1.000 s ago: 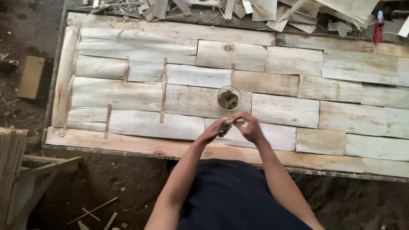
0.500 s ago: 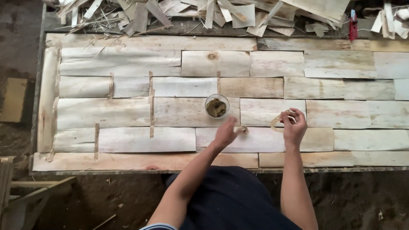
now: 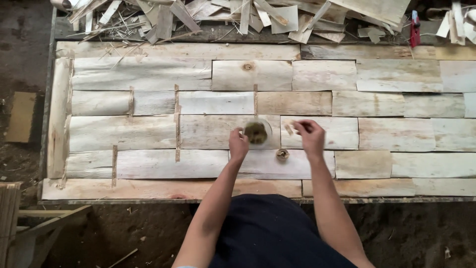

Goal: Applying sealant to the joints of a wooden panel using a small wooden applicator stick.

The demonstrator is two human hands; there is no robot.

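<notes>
Left hand [image 3: 238, 144] curled loosely, fingertips at the left rim of a small clear round jar [image 3: 257, 132] with dark greenish-brown stuff inside; touching or just beside it, hard to tell, and no clear grip seen. Jar upright on the veneer sheets, middle of the bench, third row from the far edge. Right hand [image 3: 309, 135] just right of the jar, fingers bent in, pinching a small pale strip [image 3: 291, 128] between thumb and fingertips; strip blurred, kind unclear. Small round lid [image 3: 282, 154] flat on the sheet near the jar, between the two forearms, apart from both hands. Under it all, pale wood veneer sheets [image 3: 148, 129] laid in brick-like rows over the whole bench, with thin vertical strips across some seams at left. Rolled or curled sheet [image 3: 58, 114] along the left edge. Pile of veneer scraps and offcuts [image 3: 238, 17] heaped along the far edge, well apart from the hands. Red-handled tool [image 3: 415, 30] among scraps at far right. Near edge of bench [image 3: 198, 201] right at the person's dark-clothed torso. Flat tan board [image 3: 21, 116] on the dirt floor left of the bench; wooden slats [image 3: 15, 223] at lower left corner. Nothing tall between hands and jar; lid the only item close by. Open flat sheet surface left and right of the hands; bench running out of view at right.
</notes>
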